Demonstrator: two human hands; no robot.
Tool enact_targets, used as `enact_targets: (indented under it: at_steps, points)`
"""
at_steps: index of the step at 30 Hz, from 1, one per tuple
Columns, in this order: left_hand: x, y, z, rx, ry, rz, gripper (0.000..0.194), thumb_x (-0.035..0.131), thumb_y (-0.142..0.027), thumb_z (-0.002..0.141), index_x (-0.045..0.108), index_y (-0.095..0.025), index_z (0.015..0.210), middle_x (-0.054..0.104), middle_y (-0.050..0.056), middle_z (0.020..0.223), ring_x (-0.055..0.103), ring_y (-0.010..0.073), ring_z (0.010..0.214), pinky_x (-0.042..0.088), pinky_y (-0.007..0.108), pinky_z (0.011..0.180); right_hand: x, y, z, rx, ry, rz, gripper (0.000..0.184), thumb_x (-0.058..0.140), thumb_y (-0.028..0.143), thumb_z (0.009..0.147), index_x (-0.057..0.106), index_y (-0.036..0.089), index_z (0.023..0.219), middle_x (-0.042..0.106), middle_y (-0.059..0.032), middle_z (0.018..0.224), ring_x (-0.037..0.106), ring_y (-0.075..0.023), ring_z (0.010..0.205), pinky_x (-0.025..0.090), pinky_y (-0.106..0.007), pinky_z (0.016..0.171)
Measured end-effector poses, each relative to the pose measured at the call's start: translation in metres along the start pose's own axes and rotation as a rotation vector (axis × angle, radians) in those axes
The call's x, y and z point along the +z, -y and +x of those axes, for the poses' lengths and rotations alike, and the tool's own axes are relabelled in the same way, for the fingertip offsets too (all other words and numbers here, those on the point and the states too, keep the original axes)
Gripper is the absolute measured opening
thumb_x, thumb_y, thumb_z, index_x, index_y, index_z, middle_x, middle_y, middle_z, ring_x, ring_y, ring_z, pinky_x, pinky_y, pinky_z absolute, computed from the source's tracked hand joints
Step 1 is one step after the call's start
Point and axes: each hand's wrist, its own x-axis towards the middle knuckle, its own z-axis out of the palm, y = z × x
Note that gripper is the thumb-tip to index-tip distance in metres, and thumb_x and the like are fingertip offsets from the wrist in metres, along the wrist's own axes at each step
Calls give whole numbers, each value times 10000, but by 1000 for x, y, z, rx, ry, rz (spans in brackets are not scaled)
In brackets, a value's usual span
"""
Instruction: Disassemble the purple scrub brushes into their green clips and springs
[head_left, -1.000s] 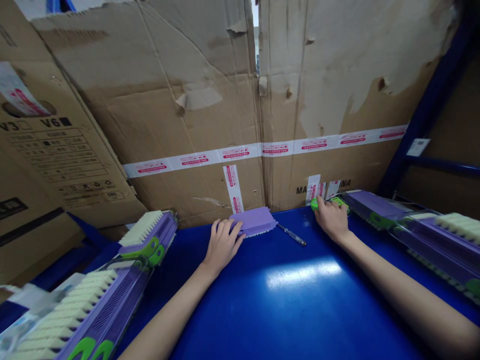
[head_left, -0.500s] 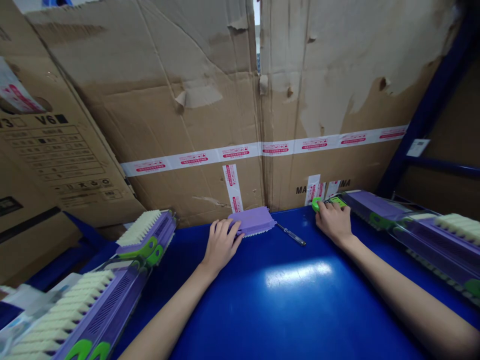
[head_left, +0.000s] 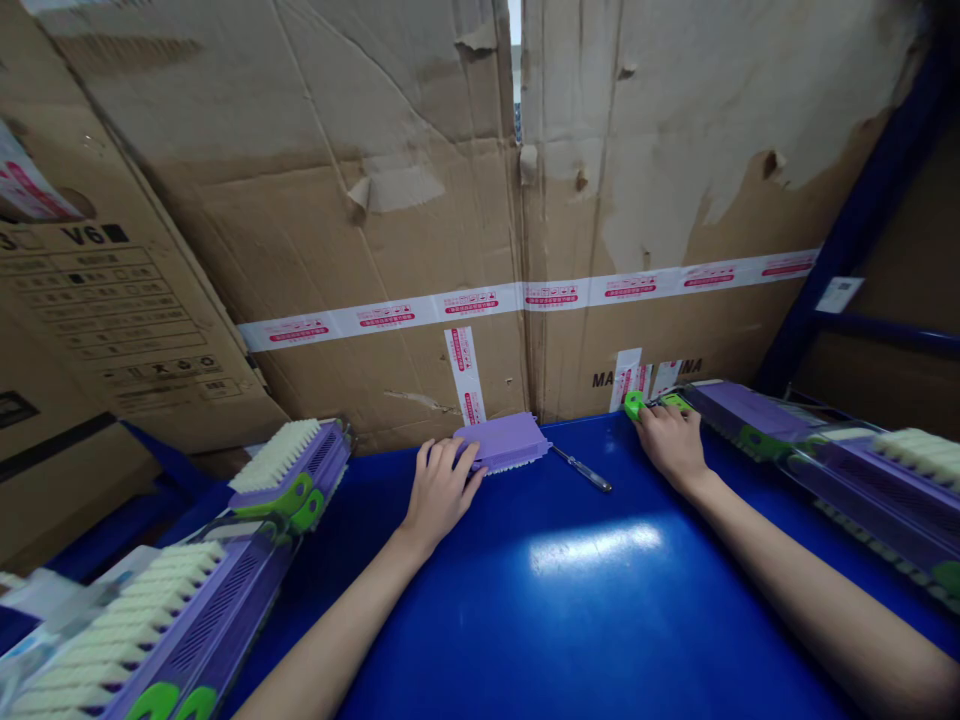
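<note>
My left hand (head_left: 442,485) is closed round the left end of a purple, block-shaped part (head_left: 506,440) with a pale bristly or toothed lower edge. That part lies on the blue table against the cardboard. At the right, my right hand (head_left: 673,440) is closed on a small bright green plastic piece (head_left: 634,403), which sticks out past its fingertips; a hole shows in it. More green (head_left: 676,402) shows just behind that hand's fingers. A slim screwdriver (head_left: 585,468) with a clear handle lies between the hands, its tip near the purple part.
Purple pieces with cream pads and green tabs (head_left: 289,470) line the left side; similar purple pieces (head_left: 757,415) lie along the right. Tall cardboard (head_left: 390,250) with white-and-red tape walls off the back. The glossy blue tabletop (head_left: 480,620) spreads between my forearms.
The green piece at my right fingertips has turned and risen slightly, so its hole now shows. My left hand and the purple part have hardly moved.
</note>
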Motion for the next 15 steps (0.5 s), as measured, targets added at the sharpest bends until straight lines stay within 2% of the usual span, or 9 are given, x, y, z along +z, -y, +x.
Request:
enact_targets:
  at_steps: [15]
  points:
    - [0,0,0,6,-1,46,304,475,-329,915,586,-149,1133,618,135,1082,546,266,1026,369,472,965,0,-3,-2,20,-17,1,273,380,195,897,642,118,882,669,-155,904,535,-272,875,248,-417,784]
